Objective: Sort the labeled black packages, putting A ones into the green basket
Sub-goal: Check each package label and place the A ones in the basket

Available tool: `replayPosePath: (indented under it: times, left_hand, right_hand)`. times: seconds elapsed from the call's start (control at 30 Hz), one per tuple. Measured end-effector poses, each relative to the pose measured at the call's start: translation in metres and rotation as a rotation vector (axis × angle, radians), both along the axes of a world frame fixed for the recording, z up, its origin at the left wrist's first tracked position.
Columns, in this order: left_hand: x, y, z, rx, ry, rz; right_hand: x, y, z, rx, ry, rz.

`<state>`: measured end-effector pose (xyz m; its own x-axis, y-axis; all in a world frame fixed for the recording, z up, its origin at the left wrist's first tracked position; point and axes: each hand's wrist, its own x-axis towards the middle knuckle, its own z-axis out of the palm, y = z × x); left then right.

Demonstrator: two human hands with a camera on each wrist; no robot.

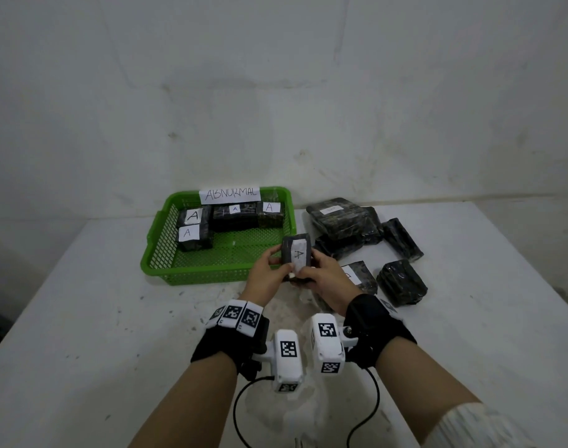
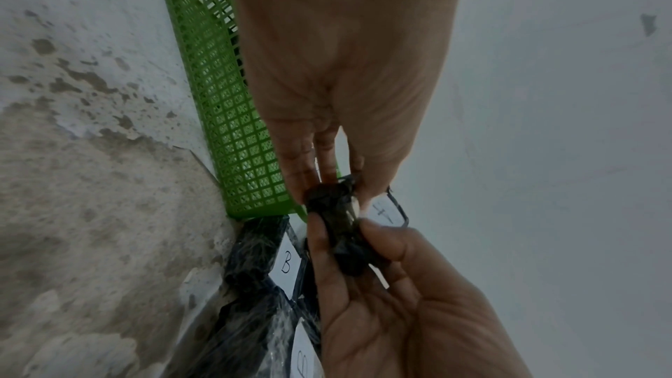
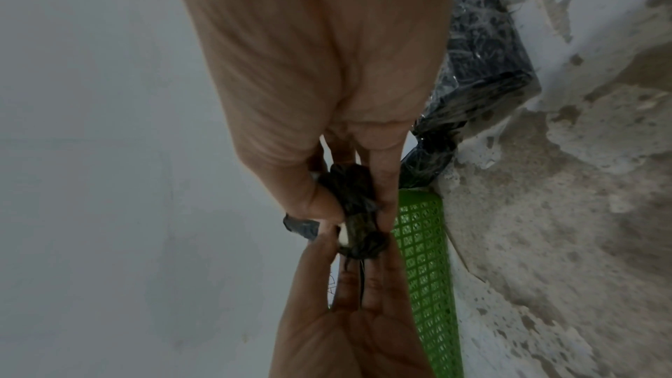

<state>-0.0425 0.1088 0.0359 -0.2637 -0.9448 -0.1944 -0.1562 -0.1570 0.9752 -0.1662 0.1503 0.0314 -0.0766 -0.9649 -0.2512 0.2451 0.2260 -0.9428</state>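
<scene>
Head view: Four black plastic-wrapped packages with white "A" labels (image 1: 211, 223) lie along the far side of the green perforated plastic basket (image 1: 166, 270), which carries a white paper sign reading "ABNORMAL" (image 1: 230, 194). Sorting appears partly complete. A fifth black wrapped package with an "A" label (image 1: 296, 253) is held upright between the left hand (image 1: 265, 275) and right hand (image 1: 324, 279), just above the basket's near right corner; each grip pinches one side of it. It is judged the next item to go in. To the right, a loose group of black wrapped packages (image 1: 344, 221) remains on the white scuffed counter (image 1: 82, 318); most of their labels are unreadable here.

Left wrist view: Fingers of both hands curl around the held package (image 2: 334, 211). Two unsorted packages below show "B" labels (image 2: 287, 265).

Right wrist view: The same two-handed pinch on the package (image 3: 356, 211), beside the basket wall (image 3: 425, 269).
</scene>
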Motion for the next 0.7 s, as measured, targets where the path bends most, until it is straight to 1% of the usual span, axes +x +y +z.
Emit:
replayPosePath:
  times: [0.13,0.2,0.27,0.3,0.4,0.47,0.5,0.57,0.63,0.7]
  left_hand:
    - [-0.001,0.003,-0.002,-0.024,0.009,0.009]
    - [0.000,0.001,-0.006,-0.134,-0.055,0.064]
    - [0.000,0.000,-0.005,-0.205,-0.137,0.074]
    - [0.000,-0.001,-0.004,-0.178,-0.126,0.050]
    - [-0.003,-0.002,0.005,0.012,-0.025,0.009]
    - [-0.003,-0.003,0.008,0.093,0.019,0.008]
    - [-0.003,-0.003,0.009,0.105,0.043,0.014]
    - [-0.001,-0.004,0.009,0.076,0.033,0.028]
    - [0.000,-0.005,0.006,0.074,0.025,0.028]
    - [0.000,-0.003,0.007,0.104,0.065,0.005]
  right_hand:
    - [-0.003,0.001,0.000,-0.002,-0.003,-0.006]
    - [-0.003,0.002,0.002,0.004,-0.038,-0.020]
    - [-0.003,0.003,0.004,0.002,-0.056,-0.036]
    - [-0.003,0.003,0.005,-0.004,-0.055,-0.050]
    - [-0.007,0.004,0.004,0.001,0.003,-0.089]
    - [-0.008,0.005,0.004,0.011,0.050,-0.074]
    - [-0.009,0.006,0.003,0.017,0.060,-0.064]
    - [-0.009,0.007,0.003,0.029,0.044,-0.075]
    - [-0.009,0.006,0.002,0.023,0.019,-0.143]
    - [-0.009,0.004,0.000,0.017,0.052,-0.217]
